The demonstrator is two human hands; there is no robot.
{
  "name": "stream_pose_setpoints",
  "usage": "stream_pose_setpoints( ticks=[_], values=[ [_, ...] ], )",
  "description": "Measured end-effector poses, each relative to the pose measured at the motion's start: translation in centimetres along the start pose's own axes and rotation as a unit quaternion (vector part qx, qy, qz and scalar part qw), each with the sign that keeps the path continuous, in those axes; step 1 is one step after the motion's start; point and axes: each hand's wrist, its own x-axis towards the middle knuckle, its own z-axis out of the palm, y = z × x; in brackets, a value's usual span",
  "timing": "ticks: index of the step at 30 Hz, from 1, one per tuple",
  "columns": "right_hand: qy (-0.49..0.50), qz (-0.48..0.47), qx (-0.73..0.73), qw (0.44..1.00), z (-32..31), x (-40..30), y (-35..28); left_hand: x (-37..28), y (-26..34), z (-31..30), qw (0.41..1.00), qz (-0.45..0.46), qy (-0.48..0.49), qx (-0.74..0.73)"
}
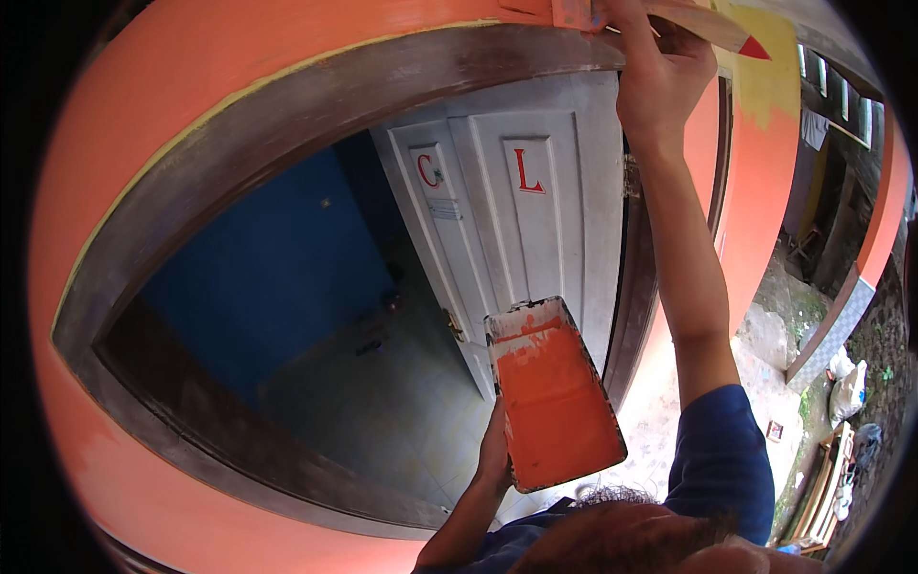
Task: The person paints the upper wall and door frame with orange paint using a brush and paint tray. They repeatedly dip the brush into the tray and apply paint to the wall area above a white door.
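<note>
High at the top of the view, my right hand (pixel 656 64) grips a flat paintbrush (pixel 574 14). Its wooden handle, red at the tip, points to the right. The orange-smeared brush head lies against the orange wall (pixel 251 43), just above the brown door frame (pixel 344 72); contact of the bristles is partly cut off by the picture's edge. Lower down, my left hand (pixel 493 448) holds a paint tray (pixel 563 402) from its left side. Orange paint coats the tray's bed, and dried paint marks its dark rim. Most of my left fingers are hidden by the tray.
A white panelled door (pixel 531 237) with red letters stands ajar inward, showing a blue wall (pixel 272 273) and tiled floor (pixel 401 423). Yellow paint (pixel 767 72) covers part of the wall at right. Outside lie a white sack (pixel 848 394) and a wooden rack-like object (pixel 821 495).
</note>
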Motion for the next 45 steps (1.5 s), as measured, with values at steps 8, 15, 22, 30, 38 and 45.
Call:
stream_pose_setpoints(
  ticks=[8,15,22,30,38,45],
  values=[
    [0.008,0.049,-0.03,0.998,-0.3,0.5,-1.4,0.3,-0.2,-0.1,1.0,0.004,0.003,-0.002],
    [0.012,0.049,-0.047,0.998,-1.5,0.5,1.4,0.4,-0.3,-0.5,1.0,-0.002,-0.009,-0.02],
    [0.057,0.004,-0.191,0.98,-6.2,3.2,4.3,0.5,-0.5,0.1,1.0,0.015,0.01,-0.001],
    [-0.018,-0.013,-0.173,0.985,-1.8,3.8,1.5,-0.4,-0.2,1.4,1.0,0.009,-0.009,0.002],
    [-0.041,0.124,-0.077,0.989,-4.6,8.8,3.0,-1.7,0.5,4.8,0.999,-0.014,0.038,0.024],
    [0.088,-0.009,-0.367,0.926,-14.5,11.4,9.5,-0.9,-0.2,6.8,0.998,-0.02,0.048,0.018]
  ],
)
